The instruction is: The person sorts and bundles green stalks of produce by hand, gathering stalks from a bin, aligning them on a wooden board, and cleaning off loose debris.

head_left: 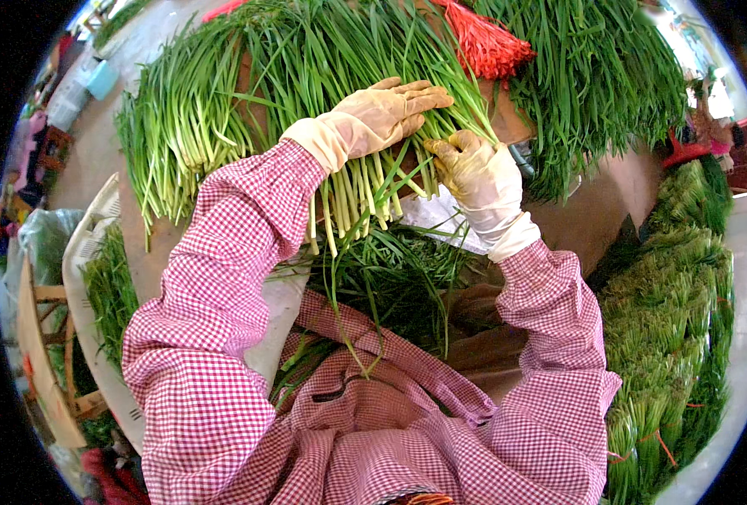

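Long green garlic chives [348, 63] with pale stem ends lie heaped across the work surface in front of me. My left hand [378, 118], in a cream glove, rests flat on the stems with its fingers stretched to the right. Close beside it, my right hand [481, 175], gloved too, has its fingers curled and pinched at the edge of the chives. The stems at its fingertips are partly hidden. Loose leaf trimmings [390, 278] hang below both hands, over my lap. A red bunch of thin ties [491, 46] lies beyond my right hand.
More chives [601, 93] hang over the far right edge. Tied bundles [668, 337] are stacked along my right side. At left stand a white plastic crate [96, 202] holding greens and a wooden chair [49, 362]. A light blue container [100, 80] sits farther back.
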Action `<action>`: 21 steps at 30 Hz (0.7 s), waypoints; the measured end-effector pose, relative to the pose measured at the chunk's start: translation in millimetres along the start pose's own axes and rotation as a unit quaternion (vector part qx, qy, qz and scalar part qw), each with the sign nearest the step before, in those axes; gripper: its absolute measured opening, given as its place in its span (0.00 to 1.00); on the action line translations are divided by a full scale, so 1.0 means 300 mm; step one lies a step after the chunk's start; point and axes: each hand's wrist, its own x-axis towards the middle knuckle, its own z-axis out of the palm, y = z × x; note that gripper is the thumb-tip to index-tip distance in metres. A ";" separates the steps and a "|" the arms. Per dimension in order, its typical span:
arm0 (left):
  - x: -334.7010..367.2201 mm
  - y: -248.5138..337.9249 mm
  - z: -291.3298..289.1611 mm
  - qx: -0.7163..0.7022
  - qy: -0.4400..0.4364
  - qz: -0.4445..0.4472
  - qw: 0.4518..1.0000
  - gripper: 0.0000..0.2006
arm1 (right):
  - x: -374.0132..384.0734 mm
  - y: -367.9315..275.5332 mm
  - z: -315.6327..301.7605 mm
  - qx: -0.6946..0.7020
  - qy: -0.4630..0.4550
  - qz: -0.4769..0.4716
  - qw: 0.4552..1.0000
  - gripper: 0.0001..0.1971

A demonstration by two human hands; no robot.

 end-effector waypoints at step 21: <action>0.007 0.011 -0.005 -0.036 0.011 -0.024 0.999 0.22 | -0.004 0.026 -0.004 0.064 0.011 0.054 0.996 0.09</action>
